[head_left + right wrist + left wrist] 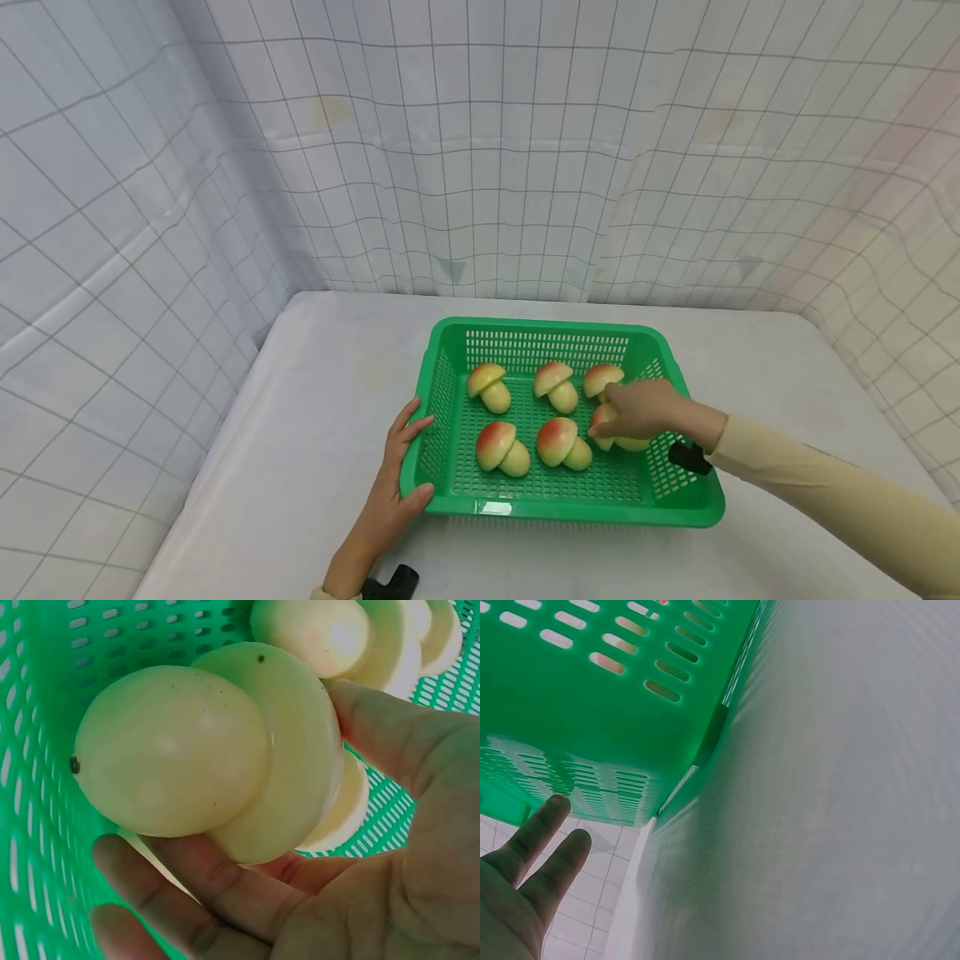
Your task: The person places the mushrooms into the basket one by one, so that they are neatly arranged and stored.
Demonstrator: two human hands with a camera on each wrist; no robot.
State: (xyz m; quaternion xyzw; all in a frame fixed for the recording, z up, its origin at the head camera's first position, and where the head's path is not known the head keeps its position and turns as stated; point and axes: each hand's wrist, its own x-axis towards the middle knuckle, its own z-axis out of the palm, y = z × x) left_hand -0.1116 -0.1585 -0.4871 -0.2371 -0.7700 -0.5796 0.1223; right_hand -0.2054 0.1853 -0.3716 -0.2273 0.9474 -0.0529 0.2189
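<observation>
A green plastic basket (562,507) holds several toy mushrooms with red-and-yellow caps and pale stems, laid in two rows. At the basket's right end, my right hand (641,408) grips the front-row mushroom (172,750) by its cap, thumb on one side and fingers on the other. The back-right mushroom (602,377) lies just beyond that hand, partly hidden by it. My left hand (393,475) rests at the basket's left side, fingers spread and fairly straight, thumb on the front corner of the rim. In the left wrist view, two straight fingers (559,866) show beside the perforated wall.
Along the back row lie a left mushroom (491,387) and a middle mushroom (557,386). In front are another left mushroom (502,450) and a middle mushroom (562,444). The basket stands on a white-covered table (322,375), with white grid-patterned curtains (480,167) around it.
</observation>
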